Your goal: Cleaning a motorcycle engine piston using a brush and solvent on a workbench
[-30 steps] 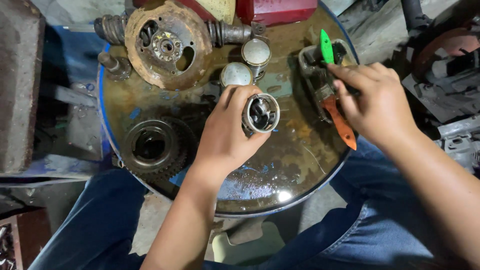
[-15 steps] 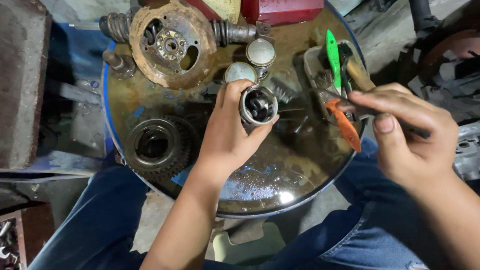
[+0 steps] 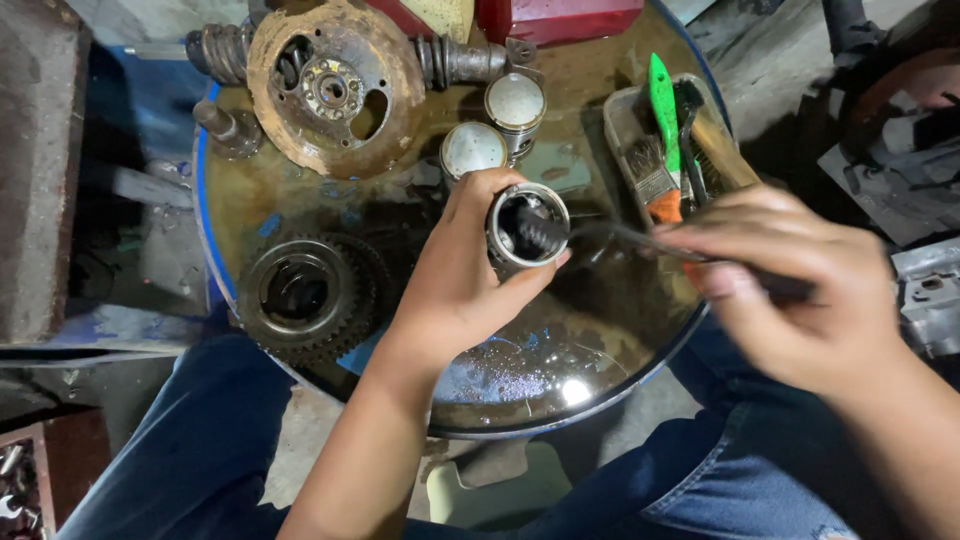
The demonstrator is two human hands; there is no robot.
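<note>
My left hand grips a hollow metal piston with its open end up, over the oily top of a blue drum. My right hand holds a dark thin-handled brush whose bristle head sits inside the piston's opening. The right hand is blurred.
Two more pistons stand behind the held one. A rusty round plate with springs lies at the back, a large gear at the left. A tray at the right holds a green-handled brush and other brushes. My jeans-clad legs flank the drum.
My right hand left the tray carrying the dark brush, moved left toward the piston, and put the brush head into its opening. My left hand kept holding the piston.
</note>
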